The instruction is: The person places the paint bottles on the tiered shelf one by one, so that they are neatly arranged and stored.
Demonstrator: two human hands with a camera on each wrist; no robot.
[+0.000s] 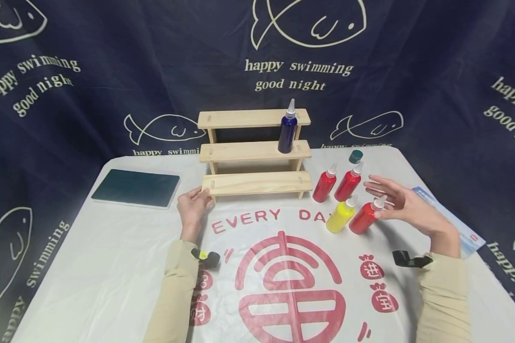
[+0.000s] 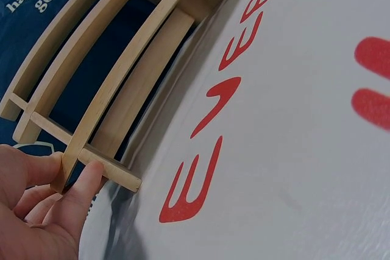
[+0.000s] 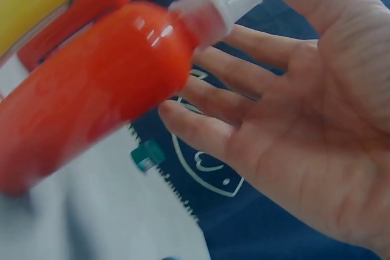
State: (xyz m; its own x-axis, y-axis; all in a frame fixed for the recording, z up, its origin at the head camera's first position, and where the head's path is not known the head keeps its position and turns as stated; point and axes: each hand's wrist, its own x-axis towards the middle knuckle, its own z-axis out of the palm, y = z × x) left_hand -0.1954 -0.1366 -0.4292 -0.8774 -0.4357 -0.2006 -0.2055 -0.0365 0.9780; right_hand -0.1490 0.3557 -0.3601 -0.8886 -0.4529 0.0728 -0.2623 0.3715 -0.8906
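Note:
A three-tier wooden rack point(image 1: 257, 183) stands at the back of the table. My left hand point(image 1: 193, 207) pinches the left end of its lowest shelf; the left wrist view shows fingers and thumb of the hand point(image 2: 42, 202) at that end of the rack point(image 2: 116, 83). A blue bottle point(image 1: 287, 135) stands upright on the middle shelf. My right hand point(image 1: 412, 209) is beside an orange-red bottle point(image 1: 363, 218), fingers spread around its cap side. In the right wrist view the hand point(image 3: 292, 108) has extended fingers, uncurled, behind the bottle point(image 3: 97, 89); contact cannot be told.
Two red bottles point(image 1: 324, 186) point(image 1: 348, 185) and a yellow bottle point(image 1: 340, 216) stand right of the rack. Behind them is a dark green-capped jar point(image 1: 355, 156). A dark flat box point(image 1: 136, 188) lies left, a blue-white packet point(image 1: 450, 221) right.

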